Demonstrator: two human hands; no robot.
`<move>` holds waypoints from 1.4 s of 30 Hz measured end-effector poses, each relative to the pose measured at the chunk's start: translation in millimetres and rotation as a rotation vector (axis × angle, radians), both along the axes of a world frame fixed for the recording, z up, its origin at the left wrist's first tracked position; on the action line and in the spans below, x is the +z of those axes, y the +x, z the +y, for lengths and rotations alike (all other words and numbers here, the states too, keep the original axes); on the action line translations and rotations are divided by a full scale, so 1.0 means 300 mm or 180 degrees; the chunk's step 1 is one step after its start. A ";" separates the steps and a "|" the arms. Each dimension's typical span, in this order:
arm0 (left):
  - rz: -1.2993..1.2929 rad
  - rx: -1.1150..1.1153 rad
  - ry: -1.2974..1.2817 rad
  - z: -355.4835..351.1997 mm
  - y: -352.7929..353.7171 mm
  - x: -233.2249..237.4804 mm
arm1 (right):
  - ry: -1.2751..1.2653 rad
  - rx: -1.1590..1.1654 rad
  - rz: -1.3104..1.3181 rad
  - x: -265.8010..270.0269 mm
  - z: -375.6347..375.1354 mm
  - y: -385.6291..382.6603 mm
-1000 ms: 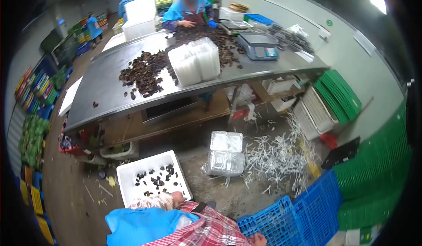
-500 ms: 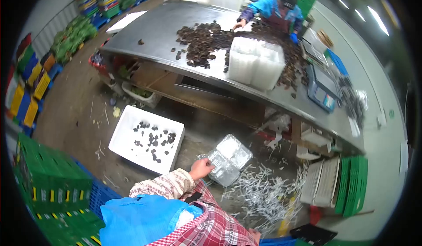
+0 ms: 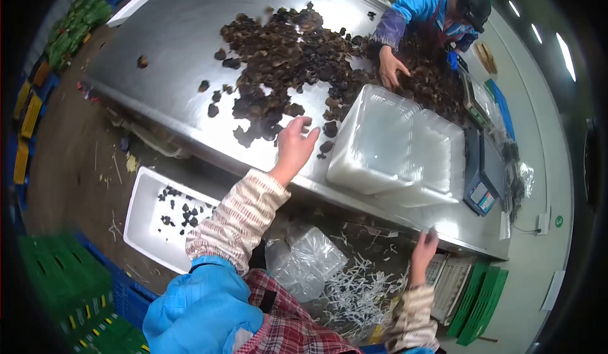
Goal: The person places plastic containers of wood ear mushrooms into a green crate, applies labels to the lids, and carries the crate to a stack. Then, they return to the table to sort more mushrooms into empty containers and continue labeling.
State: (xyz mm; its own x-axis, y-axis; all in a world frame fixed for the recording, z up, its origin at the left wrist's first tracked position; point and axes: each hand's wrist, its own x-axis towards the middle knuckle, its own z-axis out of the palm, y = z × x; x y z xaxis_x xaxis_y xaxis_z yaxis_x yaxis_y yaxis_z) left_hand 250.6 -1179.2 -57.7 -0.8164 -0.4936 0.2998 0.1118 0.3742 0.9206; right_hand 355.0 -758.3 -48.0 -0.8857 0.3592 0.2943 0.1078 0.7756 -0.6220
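Over the near edge of the metal table (image 3: 174, 34), my left hand (image 3: 295, 148) reaches with its fingers apart, holding nothing. Close to its fingertips lie dark brown mushroom-like pieces (image 3: 272, 69), loosely spread across the top. A tall stack of clear plastic trays (image 3: 380, 126) stands to the right of that hand. Lower right, my right hand (image 3: 423, 252) is near the table's front edge, fingers pointing up and holding nothing I can make out. Below, between my arms, is a bundle of clear plastic trays (image 3: 307, 259) in what looks like plastic wrap.
Across the table, a co-worker's hand (image 3: 392, 68) touches the dark pieces. A scale (image 3: 482, 177) sits at the right end. On the left, a white foam box (image 3: 136, 221) holds some dark pieces. Paper shreds (image 3: 364, 290) and green crates (image 3: 478, 303) are low right.
My left hand has left the clear trays below and risen forward over the table. My right hand has come up into fuller view. My view has moved closer to the table.
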 end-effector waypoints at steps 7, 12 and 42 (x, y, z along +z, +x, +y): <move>-0.0311 0.0069 -0.0586 0.037 -0.380 -0.109 | 0.1958 -0.0550 -0.2442 -0.173 -0.018 -0.244; -0.0635 0.0044 -0.1062 0.049 -0.461 -0.067 | 0.1434 -0.0248 -0.1800 -0.448 0.266 -0.152; -0.2020 0.1256 -0.0781 -0.400 0.794 0.065 | 0.1130 -0.0738 -0.0922 -0.083 -0.127 -0.263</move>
State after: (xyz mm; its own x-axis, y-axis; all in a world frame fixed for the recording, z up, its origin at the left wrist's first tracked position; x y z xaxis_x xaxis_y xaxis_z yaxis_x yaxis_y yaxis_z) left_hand 488.8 -1299.3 -38.2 -0.6461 -0.7627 -0.0272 -0.5912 0.4776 0.6499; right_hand 276.3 -796.3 -73.0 -0.8578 0.4784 0.1881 0.4311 0.8688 -0.2438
